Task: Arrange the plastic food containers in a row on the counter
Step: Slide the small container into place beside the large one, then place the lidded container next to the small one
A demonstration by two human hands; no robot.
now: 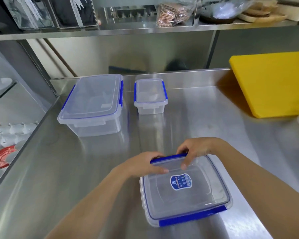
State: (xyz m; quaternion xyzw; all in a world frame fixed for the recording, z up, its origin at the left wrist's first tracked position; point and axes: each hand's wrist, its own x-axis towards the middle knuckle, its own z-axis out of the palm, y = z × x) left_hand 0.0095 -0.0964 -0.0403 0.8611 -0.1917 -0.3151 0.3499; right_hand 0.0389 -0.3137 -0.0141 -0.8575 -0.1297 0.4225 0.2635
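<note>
Three clear plastic containers with blue clips sit on the steel counter (59, 169). A large one (91, 104) stands at the back left. A small one (150, 95) stands to its right, apart from it. A medium one with a blue label (183, 192) lies near the front edge. My left hand (145, 163) and my right hand (195, 150) both grip the far blue clip edge of this labelled container, fingers curled over the rim and thumbs on the lid.
A yellow cutting board (273, 83) lies at the back right. A steel shelf (145, 29) with packets and bins runs above the counter. White cups (12, 131) and a red-rimmed dish (2, 156) sit lower, past the counter's left edge.
</note>
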